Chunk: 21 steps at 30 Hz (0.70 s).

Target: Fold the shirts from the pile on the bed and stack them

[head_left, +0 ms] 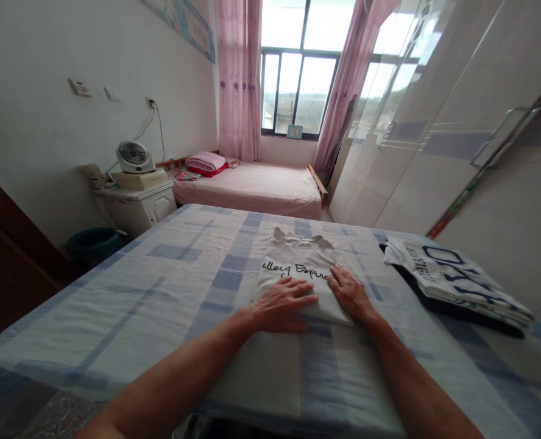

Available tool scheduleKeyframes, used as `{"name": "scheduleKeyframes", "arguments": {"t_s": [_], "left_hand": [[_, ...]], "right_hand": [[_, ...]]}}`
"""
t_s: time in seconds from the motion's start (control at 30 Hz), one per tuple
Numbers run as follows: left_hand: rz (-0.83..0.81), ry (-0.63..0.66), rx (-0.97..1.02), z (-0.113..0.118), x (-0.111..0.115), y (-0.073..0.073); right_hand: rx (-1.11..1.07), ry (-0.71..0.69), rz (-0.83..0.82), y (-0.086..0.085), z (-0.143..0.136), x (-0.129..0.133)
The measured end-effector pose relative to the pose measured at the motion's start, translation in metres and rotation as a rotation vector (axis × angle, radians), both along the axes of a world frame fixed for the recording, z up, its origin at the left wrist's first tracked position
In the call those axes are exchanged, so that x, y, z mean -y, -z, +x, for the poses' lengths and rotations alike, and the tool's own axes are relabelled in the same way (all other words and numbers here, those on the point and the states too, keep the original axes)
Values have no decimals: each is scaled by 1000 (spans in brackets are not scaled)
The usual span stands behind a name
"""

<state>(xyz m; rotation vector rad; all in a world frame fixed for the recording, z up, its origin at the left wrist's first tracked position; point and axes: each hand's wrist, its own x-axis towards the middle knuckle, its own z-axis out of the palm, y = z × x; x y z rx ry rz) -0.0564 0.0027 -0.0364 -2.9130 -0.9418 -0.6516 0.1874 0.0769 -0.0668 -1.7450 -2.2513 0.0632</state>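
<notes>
A white T-shirt (298, 249) with black script lettering lies folded into a rectangle, its collar pointing away from me. My left hand (285, 305) rests on its lower left part, palm down with the fingers spread. On the right side of the shirt lies my right hand (350, 291), flat, its fingers stretched out across the end of the lettering. Part of the print is covered by my hands. Neither hand grips the cloth.
A bed with a blue and white checked sheet (161, 292) carries the shirt. Folded clothes (453, 271) are stacked at the right, dark cloth underneath. Beyond stand a pink bed (261, 183), a cabinet with a fan (134, 157), and a glossy wardrobe (417, 158) on the right.
</notes>
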Motion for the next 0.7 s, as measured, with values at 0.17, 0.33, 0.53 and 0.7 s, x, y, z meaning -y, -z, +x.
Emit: {"name": "scheduleKeyframes", "arguments": {"t_s": [0.17, 0.33, 0.53, 0.7], "left_hand": [[-62, -36, -18, 6, 2, 4], [-96, -48, 21, 9, 2, 3], [-150, -54, 45, 9, 2, 3], [-177, -48, 42, 9, 3, 4]], "right_hand": [[-65, 8, 29, -14, -11, 6], [16, -297, 42, -25, -33, -21], [67, -120, -23, -7, -29, -87], [97, -79, 11, 4, -21, -102]]}}
